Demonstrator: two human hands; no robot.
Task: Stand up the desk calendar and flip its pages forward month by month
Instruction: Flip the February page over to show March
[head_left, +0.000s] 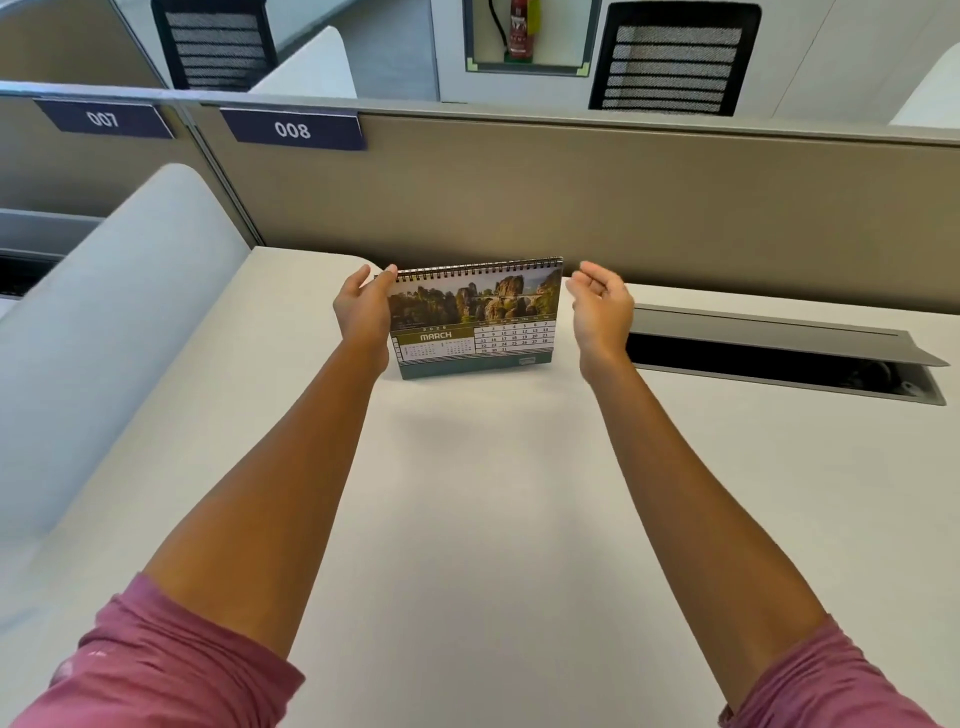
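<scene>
Calendar (475, 319): light, thin pages, stiff card base; upright mid-frame.
Left hand (363, 312): fingers pinching upper-left corner.
Right hand (602, 306): fingers loosely curled, empty.

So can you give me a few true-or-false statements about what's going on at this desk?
1. The desk calendar stands upright, showing March. True.
2. The left hand touches the calendar's top corner. True.
3. The right hand grips the calendar. False: it is open, just beside it.
4. The label straight ahead reads 005. False: it reads 008.
5. The cable hatch in the desk is shut. False: it is open.
</scene>
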